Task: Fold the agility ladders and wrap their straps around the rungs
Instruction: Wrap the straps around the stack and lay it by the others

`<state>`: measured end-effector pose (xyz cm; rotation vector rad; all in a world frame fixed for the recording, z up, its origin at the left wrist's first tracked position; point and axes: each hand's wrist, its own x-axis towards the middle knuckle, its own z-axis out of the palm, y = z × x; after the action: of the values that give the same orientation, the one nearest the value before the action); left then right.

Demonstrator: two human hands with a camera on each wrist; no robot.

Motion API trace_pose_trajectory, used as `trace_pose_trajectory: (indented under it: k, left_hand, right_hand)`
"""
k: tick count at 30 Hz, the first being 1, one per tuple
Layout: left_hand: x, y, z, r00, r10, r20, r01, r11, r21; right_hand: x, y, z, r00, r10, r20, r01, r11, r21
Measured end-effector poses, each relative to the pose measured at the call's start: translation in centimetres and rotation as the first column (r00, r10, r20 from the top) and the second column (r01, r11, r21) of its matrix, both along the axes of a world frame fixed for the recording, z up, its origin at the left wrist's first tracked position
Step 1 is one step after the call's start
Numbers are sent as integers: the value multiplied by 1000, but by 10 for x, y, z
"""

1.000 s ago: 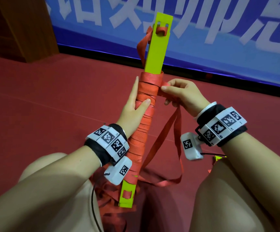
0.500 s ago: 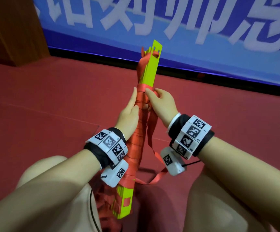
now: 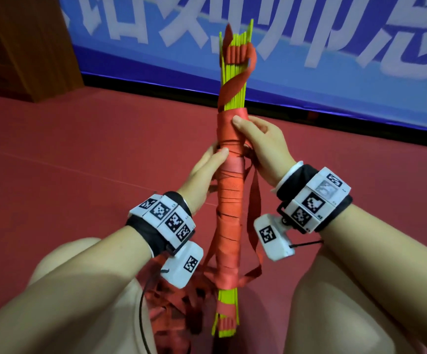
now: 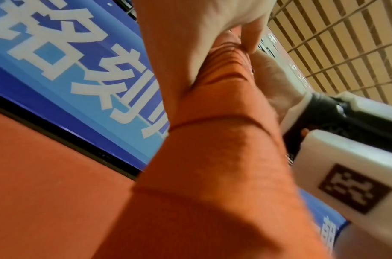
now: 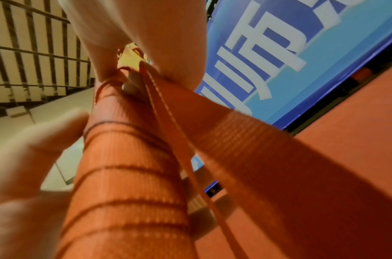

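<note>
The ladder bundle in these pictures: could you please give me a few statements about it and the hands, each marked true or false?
1. Both hands hold the bundle. True: the left hand and the right hand both grip its wrapped part.
2. The rungs are blue. False: they are yellow-green.
3. The strap covers the middle of the bundle, and rung ends show at top and bottom. True.
4. The bundle lies flat on the floor. False: it is held roughly upright above it.
5. A loose length of strap hangs below the right hand. True.
</note>
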<state>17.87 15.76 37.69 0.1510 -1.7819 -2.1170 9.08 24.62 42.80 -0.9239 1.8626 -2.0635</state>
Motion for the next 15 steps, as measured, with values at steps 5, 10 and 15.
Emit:
trace_pose_trajectory:
  k: [5, 10, 15]
  left_hand:
    - [4, -1, -6, 997, 52, -60, -55, 997, -47]
    - [3, -10, -10, 995, 85, -53, -90, 992, -93]
    - [0, -12, -7, 997, 46, -70, -46, 999, 4]
  right_hand:
    - [-8, 6, 3, 994, 68, 86, -73, 996, 58]
    - [-22, 15, 7, 973, 193, 126, -210, 969, 134]
    - [-28, 19, 8, 969, 203, 141, -215, 973, 78]
